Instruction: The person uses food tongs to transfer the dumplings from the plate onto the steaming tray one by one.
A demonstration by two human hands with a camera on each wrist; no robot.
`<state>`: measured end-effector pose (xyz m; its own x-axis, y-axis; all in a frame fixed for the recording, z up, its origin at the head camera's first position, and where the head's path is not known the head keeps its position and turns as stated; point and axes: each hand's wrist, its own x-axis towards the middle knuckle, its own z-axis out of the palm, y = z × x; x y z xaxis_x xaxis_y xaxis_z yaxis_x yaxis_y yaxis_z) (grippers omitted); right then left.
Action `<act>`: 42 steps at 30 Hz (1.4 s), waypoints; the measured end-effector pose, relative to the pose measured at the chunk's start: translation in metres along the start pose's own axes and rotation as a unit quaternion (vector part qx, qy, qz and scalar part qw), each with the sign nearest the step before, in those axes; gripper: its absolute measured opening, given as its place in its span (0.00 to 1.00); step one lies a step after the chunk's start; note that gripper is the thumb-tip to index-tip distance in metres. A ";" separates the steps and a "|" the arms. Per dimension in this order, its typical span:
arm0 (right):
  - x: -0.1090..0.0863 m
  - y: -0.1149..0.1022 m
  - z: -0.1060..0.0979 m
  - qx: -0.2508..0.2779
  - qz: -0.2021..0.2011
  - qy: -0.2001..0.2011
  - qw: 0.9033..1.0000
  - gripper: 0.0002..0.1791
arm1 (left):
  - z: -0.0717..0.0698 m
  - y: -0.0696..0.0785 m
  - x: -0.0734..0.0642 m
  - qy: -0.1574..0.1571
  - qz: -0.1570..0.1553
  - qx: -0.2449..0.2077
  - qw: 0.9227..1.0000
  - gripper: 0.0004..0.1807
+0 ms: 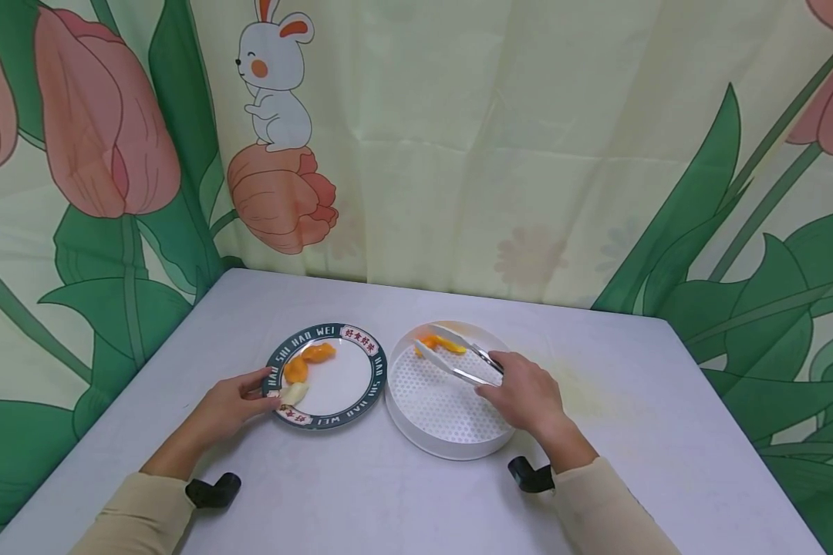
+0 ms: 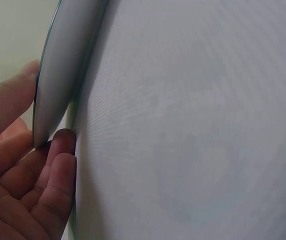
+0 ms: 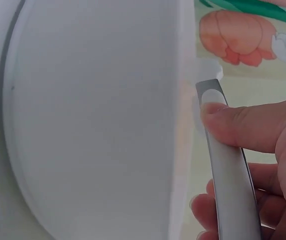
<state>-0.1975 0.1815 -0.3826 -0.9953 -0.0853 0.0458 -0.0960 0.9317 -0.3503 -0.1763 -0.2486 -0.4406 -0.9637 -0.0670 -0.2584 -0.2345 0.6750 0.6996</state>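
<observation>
My left hand (image 1: 231,408) grips the near-left rim of a round plate (image 1: 340,417) with a dark, lettered border. In the left wrist view the thumb and fingers lie on either side of the plate's edge (image 2: 65,65). Two orange dumpling-like pieces (image 1: 295,369) and a pale one (image 1: 295,394) lie on the plate's left side. My right hand (image 1: 525,389) holds metal tongs (image 1: 451,368) with pale arms over a white round steamer tray (image 1: 451,451) with a perforated bottom. Around the tongs' tips, at the tray's far side, are an orange piece and a yellow piece (image 1: 451,345); whether the tips pinch them cannot be told.
Plate and tray stand side by side, almost touching, on a white-covered table (image 1: 333,493). A printed curtain (image 1: 444,154) with tulips and a rabbit hangs behind the table's far edge. A black wrist mount (image 1: 213,490) sits at each sleeve.
</observation>
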 end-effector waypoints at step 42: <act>-0.018 -0.113 0.035 -0.008 -0.165 -0.095 0.982 0.32 | -0.003 -0.002 -0.004 -0.031 0.022 -0.031 0.999 0.54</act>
<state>-0.1694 0.0659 -0.3764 -0.8950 -0.4456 -0.0211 -0.4144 0.8480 -0.3304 -0.1723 -0.2522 -0.4390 -0.9636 0.0086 -0.2672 -0.2023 0.6297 0.7500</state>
